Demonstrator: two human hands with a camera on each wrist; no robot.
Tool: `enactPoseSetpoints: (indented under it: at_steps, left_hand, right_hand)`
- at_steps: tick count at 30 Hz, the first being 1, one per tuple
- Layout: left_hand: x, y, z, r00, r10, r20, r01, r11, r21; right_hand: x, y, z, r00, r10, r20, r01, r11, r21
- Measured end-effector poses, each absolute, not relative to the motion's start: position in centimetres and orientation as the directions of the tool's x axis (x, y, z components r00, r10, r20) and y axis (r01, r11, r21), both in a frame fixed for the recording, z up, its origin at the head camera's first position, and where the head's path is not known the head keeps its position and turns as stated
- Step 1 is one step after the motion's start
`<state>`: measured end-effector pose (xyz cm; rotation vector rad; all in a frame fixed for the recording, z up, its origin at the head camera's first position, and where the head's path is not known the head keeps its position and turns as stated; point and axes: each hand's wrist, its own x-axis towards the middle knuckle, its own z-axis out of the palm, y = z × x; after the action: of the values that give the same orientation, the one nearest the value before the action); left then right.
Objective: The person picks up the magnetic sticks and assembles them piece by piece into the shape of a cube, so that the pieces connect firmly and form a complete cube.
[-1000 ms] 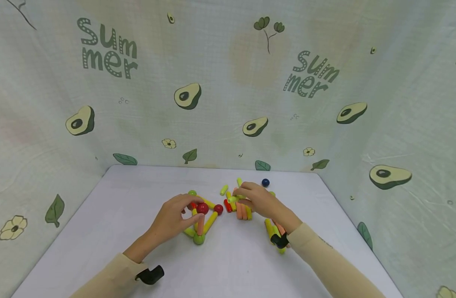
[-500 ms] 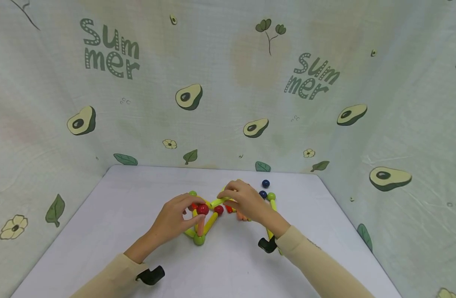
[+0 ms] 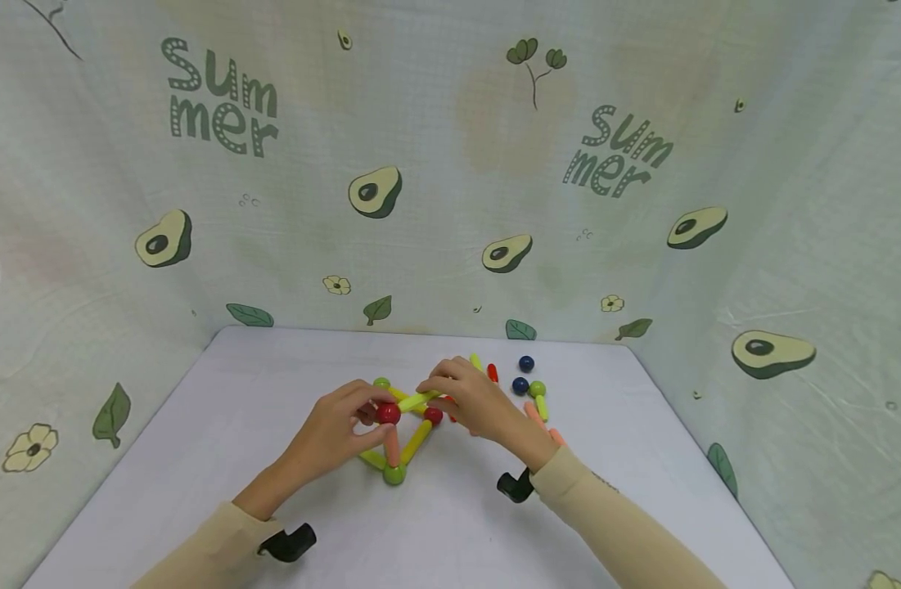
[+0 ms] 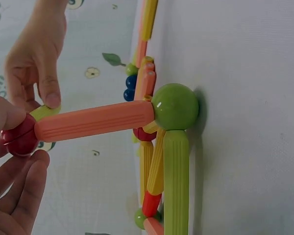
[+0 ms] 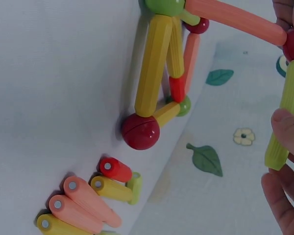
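Note:
My left hand (image 3: 340, 421) grips a red ball (image 3: 387, 413) at the raised end of a salmon rod (image 4: 95, 120). That rod leans up from a green ball (image 4: 176, 106) at the near corner of a frame lying on the table. My right hand (image 3: 474, 401) pinches a lime-green rod (image 5: 286, 107) between thumb and fingers, its far end right at the held red ball. Yellow rods (image 5: 154, 66) and a second red ball (image 5: 140, 131) form part of the frame. In the head view my left hand hides some of the frame's left side.
Loose salmon, yellow and red rods (image 5: 85, 200) lie to the right of the frame, partly behind my right hand in the head view. Farther back are two dark blue balls (image 3: 520, 385) and a green ball (image 3: 538, 388) beside a lime rod. A printed cloth (image 3: 421, 270) backs the table.
My right hand has carried the lime-green rod leftward from the loose rods to the held red ball. My left hand has shifted slightly left with that ball, tilting the salmon rod.

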<state>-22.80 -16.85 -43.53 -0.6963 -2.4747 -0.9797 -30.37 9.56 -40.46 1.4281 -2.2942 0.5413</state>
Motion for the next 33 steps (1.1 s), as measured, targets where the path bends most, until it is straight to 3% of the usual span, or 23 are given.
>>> enactPoseSetpoints:
  at_steps: [6,10,18,24,28,33]
  left_hand:
    - [-22.9,-15.8,-43.3,-0.786,0.305,0.538,0.593,0.621,0.513]
    - [-22.9,-14.4,-43.0,-0.781,0.274,0.561,0.581,0.65,0.49]
    - [-22.8,-12.0,-43.1,-0.846,0.143,0.514,0.438,0.737,0.515]
    - [-22.6,-11.3,-43.0,-0.853,0.104,0.512,0.399,0.763,0.509]
    - [-22.5,-11.3,-43.0,-0.857,0.101,0.506,0.392,0.765,0.511]
    - [-22.4,-11.9,-43.0,-0.876,0.094,0.474,0.369,0.763,0.531]
  right_hand:
    - [-30.5,9.8,-40.5,-0.434,-0.754,0.493,-0.896,0.417,-0.152]
    - [-30.5,9.9,-40.5,-0.408,-0.755,0.513,-0.907,0.398,-0.137]
    - [-30.6,10.1,-40.4,-0.349,-0.749,0.563,-0.93,0.351,-0.109]
    - [-30.8,10.8,-40.1,-0.333,-0.749,0.573,-0.933,0.351,-0.083]
    - [-31.4,12.5,-39.9,-0.38,-0.733,0.565,-0.911,0.404,-0.089]
    - [-32.8,16.0,-40.5,-0.504,-0.674,0.54,-0.835,0.54,-0.105]
